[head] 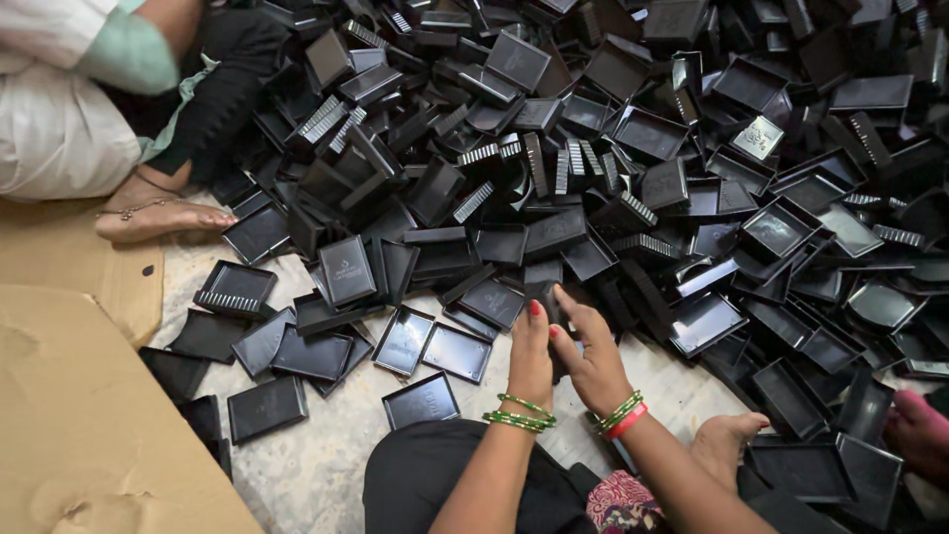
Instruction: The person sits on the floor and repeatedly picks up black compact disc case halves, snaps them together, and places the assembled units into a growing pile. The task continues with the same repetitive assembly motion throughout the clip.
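left hand [531, 358]: reaching forward at the near edge of the heap, its fingers [535, 314] curling together around the left side of a small black plastic piece [546, 297], thumb hidden behind it
right hand [591, 361]: pressing in from the right, fingers stretching up along the same piece and clamping on it; both hands are touching each other around it
black plastic piece: sitting between the two hands, just at the near rim of the heap of black trays [633, 168], half hidden by the fingers, so I cannot tell whether it is a tray or a lid
floor [326, 455]: carrying everything; single flat lids [420, 399] are lying apart on the pale sheet to the left of the hands
cardboard [69, 415]: lying at the near left, well apart from the hands
other person: sitting at the far left, a bare foot [158, 216] resting beside the loose trays
risk: the piece is looking only partly gripped, so it may be slipping out and dropping back among look-alike parts
risk, heap: pulling from the rim may be loosening stacked trays above, sending them sliding onto the sorted lids nearby
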`<action>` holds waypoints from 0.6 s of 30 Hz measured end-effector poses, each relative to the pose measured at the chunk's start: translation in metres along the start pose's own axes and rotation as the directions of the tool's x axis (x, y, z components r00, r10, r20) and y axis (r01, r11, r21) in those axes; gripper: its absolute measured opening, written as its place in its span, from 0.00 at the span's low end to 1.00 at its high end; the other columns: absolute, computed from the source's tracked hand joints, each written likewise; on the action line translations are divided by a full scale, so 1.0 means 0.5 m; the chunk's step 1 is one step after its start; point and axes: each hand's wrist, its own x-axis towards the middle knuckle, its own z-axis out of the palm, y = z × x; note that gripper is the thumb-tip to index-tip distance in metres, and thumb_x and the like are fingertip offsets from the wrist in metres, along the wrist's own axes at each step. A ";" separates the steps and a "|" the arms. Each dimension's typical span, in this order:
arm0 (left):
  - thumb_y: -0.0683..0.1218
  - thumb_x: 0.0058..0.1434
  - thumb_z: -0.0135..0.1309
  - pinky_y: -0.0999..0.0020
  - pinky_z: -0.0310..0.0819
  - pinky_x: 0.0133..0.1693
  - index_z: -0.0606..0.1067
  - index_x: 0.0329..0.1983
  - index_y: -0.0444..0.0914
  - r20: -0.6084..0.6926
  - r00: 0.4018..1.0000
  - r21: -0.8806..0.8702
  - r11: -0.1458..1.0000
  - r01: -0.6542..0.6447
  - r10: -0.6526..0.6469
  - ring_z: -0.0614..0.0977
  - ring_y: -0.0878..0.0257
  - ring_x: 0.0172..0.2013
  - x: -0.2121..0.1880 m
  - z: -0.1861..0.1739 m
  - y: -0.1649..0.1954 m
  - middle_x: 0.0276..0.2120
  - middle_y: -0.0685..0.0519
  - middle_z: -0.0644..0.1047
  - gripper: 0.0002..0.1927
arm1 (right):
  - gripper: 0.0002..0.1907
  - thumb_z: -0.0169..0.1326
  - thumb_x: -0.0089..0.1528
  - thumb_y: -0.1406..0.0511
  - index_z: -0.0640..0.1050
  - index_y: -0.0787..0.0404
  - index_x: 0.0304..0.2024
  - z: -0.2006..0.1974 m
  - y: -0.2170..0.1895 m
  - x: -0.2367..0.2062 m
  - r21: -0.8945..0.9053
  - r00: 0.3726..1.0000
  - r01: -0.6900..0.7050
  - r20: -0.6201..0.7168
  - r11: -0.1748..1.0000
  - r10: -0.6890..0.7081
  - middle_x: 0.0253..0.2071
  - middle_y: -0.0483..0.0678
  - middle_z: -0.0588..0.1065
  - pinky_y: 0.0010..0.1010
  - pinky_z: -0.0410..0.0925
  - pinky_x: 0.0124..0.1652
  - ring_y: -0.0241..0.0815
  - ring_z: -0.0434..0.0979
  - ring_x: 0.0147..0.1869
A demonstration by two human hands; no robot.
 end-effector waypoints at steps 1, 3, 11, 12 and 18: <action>0.62 0.71 0.46 0.71 0.72 0.42 0.77 0.45 0.34 0.013 1.000 0.080 0.997 -0.009 0.008 0.77 0.69 0.39 0.002 0.000 0.002 0.39 0.55 0.78 0.26 | 0.27 0.51 0.67 0.60 0.67 0.61 0.68 -0.003 0.002 0.001 0.151 0.999 -0.052 0.012 0.987 0.051 0.52 0.45 0.72 0.27 0.67 0.51 0.34 0.72 0.53; 0.61 0.68 0.51 0.70 0.73 0.40 0.79 0.41 0.34 -0.007 0.999 0.340 0.939 -0.040 0.045 0.78 0.67 0.36 0.003 -0.004 0.004 0.34 0.53 0.80 0.25 | 0.24 0.48 0.68 0.58 0.63 0.57 0.65 -0.013 0.010 0.003 0.435 0.988 -0.152 0.058 0.888 0.140 0.55 0.43 0.72 0.25 0.67 0.54 0.32 0.72 0.56; 0.51 0.54 0.67 0.61 0.78 0.31 0.81 0.29 0.32 -0.056 0.995 0.811 0.578 0.091 -0.077 0.84 0.54 0.24 -0.096 -0.008 -0.080 0.24 0.45 0.82 0.16 | 0.19 0.43 0.71 0.53 0.76 0.60 0.48 -0.097 0.064 -0.080 -0.171 0.930 -0.345 -0.198 0.923 0.311 0.36 0.56 0.79 0.38 0.70 0.41 0.49 0.80 0.40; 0.52 0.55 0.66 0.61 0.78 0.33 0.81 0.30 0.33 -0.036 0.993 0.820 0.565 0.093 -0.111 0.84 0.54 0.26 -0.113 -0.003 -0.098 0.25 0.45 0.82 0.16 | 0.20 0.42 0.72 0.52 0.77 0.60 0.47 -0.103 0.070 -0.099 -0.221 0.941 -0.314 -0.204 0.923 0.272 0.36 0.57 0.78 0.40 0.70 0.41 0.53 0.81 0.40; 0.58 0.54 0.69 0.54 0.75 0.45 0.81 0.38 0.34 -0.036 0.931 0.972 0.203 0.117 -0.362 0.81 0.45 0.42 -0.086 0.002 -0.118 0.39 0.39 0.80 0.23 | 0.22 0.44 0.68 0.48 0.77 0.55 0.48 -0.130 0.080 -0.159 -0.524 0.800 -0.566 -0.162 0.637 0.578 0.40 0.59 0.80 0.46 0.70 0.48 0.60 0.80 0.48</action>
